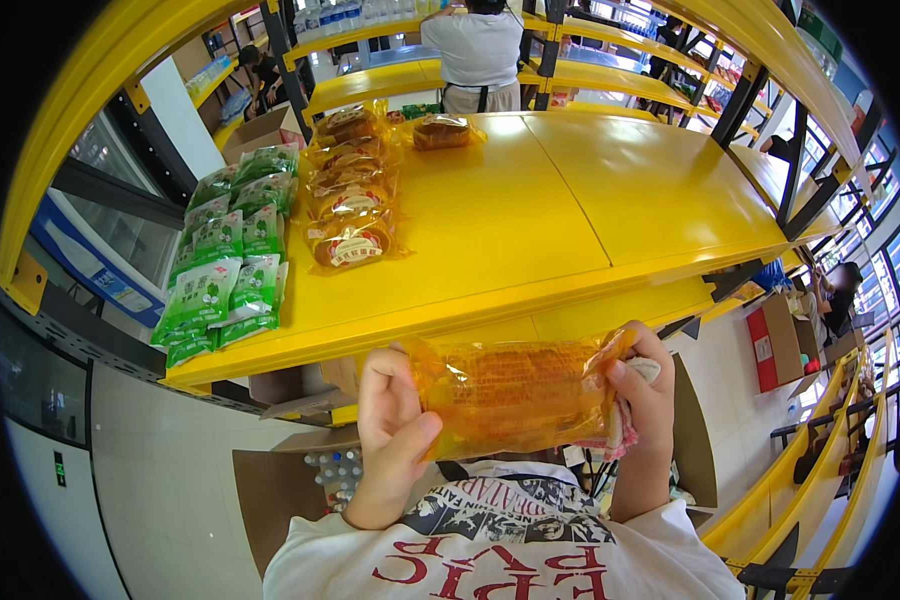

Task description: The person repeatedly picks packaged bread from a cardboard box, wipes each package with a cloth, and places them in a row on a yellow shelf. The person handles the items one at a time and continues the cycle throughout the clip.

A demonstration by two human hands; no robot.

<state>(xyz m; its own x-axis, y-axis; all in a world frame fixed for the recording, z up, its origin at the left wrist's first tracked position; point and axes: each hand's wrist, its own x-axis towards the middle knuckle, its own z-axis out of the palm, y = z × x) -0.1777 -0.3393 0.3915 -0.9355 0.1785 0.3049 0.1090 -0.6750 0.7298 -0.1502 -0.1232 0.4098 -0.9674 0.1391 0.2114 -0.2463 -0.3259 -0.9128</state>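
Stretched between my two hands is a packaged cake in an orange see-through wrapper (521,394), its printed side facing up. My left hand (394,427) pinches the wrapper's left end with thumb and fingers. At the other end my right hand (645,390) grips the crimped edge, with a pink-and-white cloth (621,435) also in that hand. Beyond them, a row of similar wrapped cakes (352,240) stands on the yellow metal shelf (487,232). One more wrapped cake (442,133) lies at the shelf's back edge. Green-and-white snack packets (202,292) are stacked left of the row.
Below my arms, an open cardboard box (266,495) holds capped bottles (337,469). A dark upright post (795,172) bounds the shelf at right. Someone in a white shirt (476,49) stands behind the shelf. At far right, a person (840,300) is near a red-sided carton (776,341).
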